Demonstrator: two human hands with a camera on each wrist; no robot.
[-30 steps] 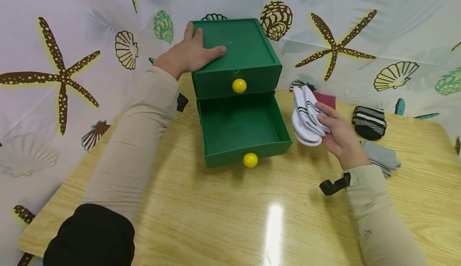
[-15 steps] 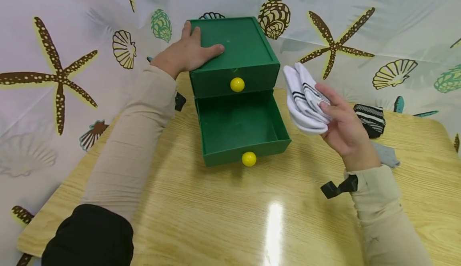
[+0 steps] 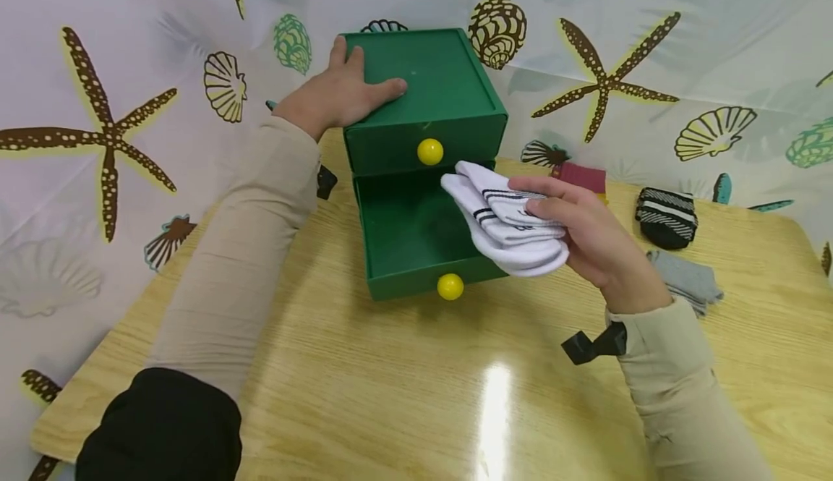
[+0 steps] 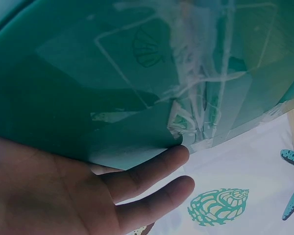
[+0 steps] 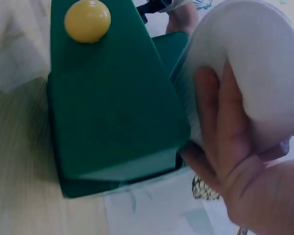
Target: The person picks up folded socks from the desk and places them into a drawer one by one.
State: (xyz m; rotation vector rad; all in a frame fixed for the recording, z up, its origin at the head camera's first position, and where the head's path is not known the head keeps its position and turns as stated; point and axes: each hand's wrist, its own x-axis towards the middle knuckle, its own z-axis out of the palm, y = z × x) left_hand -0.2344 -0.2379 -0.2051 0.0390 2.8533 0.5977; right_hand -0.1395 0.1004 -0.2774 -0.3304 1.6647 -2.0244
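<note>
Above the pulled-out green drawer, white socks held at one edge

Over the right part of the open lower drawer (image 3: pixel 410 228) of a small green plastic cabinet (image 3: pixel 426 79), a folded pair of white fabric socks with black stripes (image 3: pixel 507 224) sits in the person's right grip (image 3: pixel 595 239). That grip is closed to a pinch on the right edge of the pair, so most of the fabric extends leftward beyond the fingertips. In the right wrist view, fingers lie along the white cloth, close beside the green plastic. From the head, the socks hide the drawer's right front corner; whether they touch its rim cannot be told.

On the cabinet's top left edge, the left grip (image 3: pixel 341 94) rests with thumb and fingers spread, holding no loose thing; its wrist view shows two extended fingers beside a green panel with clear tape.

A round yellow knob (image 3: pixel 430 152) marks the upper drawer, another yellow knob (image 3: pixel 450 286) the lower one. Right of the cabinet, on the pale wooden surface (image 3: pixel 364 380), lie a maroon folded cloth (image 3: pixel 581 176), a black-and-white patterned folded bundle (image 3: pixel 666 217) and a grey folded cloth (image 3: pixel 686 278), all apart from the white pair.
</note>
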